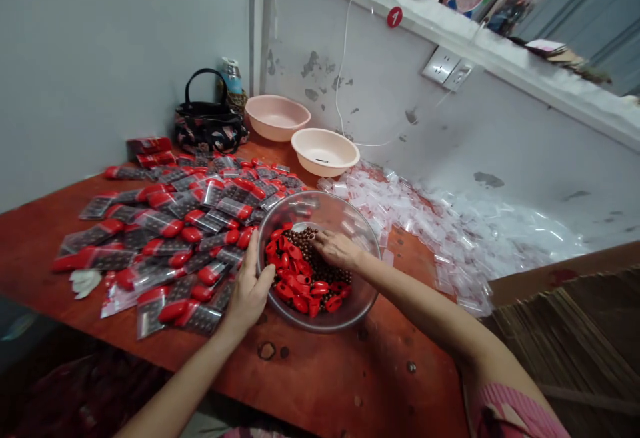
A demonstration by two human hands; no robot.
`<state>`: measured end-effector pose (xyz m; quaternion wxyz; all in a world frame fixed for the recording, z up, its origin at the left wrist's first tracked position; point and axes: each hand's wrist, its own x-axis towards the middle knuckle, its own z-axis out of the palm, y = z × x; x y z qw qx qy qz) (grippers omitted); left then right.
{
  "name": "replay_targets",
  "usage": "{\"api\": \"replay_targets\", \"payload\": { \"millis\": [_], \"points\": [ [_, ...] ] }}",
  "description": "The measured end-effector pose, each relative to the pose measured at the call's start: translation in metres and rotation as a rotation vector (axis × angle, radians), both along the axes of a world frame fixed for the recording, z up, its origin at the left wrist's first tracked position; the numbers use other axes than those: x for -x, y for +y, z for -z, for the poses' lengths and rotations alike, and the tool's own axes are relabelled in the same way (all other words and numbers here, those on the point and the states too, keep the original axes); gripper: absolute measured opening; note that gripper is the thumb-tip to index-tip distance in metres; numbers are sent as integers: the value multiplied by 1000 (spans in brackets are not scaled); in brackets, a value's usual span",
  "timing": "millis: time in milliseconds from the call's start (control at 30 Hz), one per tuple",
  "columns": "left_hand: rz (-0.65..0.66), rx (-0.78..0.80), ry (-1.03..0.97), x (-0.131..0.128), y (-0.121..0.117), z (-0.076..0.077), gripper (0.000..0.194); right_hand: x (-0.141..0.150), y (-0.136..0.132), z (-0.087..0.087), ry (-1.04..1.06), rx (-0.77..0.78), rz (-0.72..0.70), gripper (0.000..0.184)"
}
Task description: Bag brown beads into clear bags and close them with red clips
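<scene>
A clear plastic bowl (369,241) stands at the table's front middle, tilted a little. Red plastic caps (295,275) fill its left and front part, and small brown beads (303,243) lie behind and beside them. My left hand (250,295) grips the bowl's left rim, thumb on the near side and fingers along the outer wall. Inside the bowl, my right hand (334,249) is down at the beads with its fingers bent together. Whatever is between those fingertips is too small to make out.
Many clear packs with red ends (165,221) cover the table's left. Clear plastic sleeves (400,208) are heaped along the wall at right. Behind stand a pink basin (277,108), a cream basin (325,141) and a black handbag (210,128). A cardboard box (575,338) borders the right side.
</scene>
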<state>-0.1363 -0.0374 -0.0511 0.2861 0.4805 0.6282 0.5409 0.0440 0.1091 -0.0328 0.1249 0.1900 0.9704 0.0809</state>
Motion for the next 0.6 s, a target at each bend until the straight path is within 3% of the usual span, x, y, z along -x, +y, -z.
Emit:
{"api": "replay_targets", "payload": {
  "millis": [133, 233, 333, 433, 500, 600],
  "points": [
    [-2, 5, 2, 0, 0, 0, 65, 27, -15, 7, 162, 138, 9, 26],
    [9, 14, 39, 1, 0, 0, 64, 31, -17, 4, 369, 337, 131, 34],
    [-19, -22, 169, 2, -2, -4, 64, 21, -19, -7, 639, 745, 322, 36],
    [-78, -172, 331, 0, -4, -17, 64, 7, -27, -21, 880, 1226, 459, 40],
    [-43, -250, 362, -2, -4, -30, 59, 2, -37, -30, 996, 1411, 492, 45],
    [139, -196, 205, -9, 1, -44, 51, -1, -51, -41, 1142, 1555, 508, 48]
  ]
}}
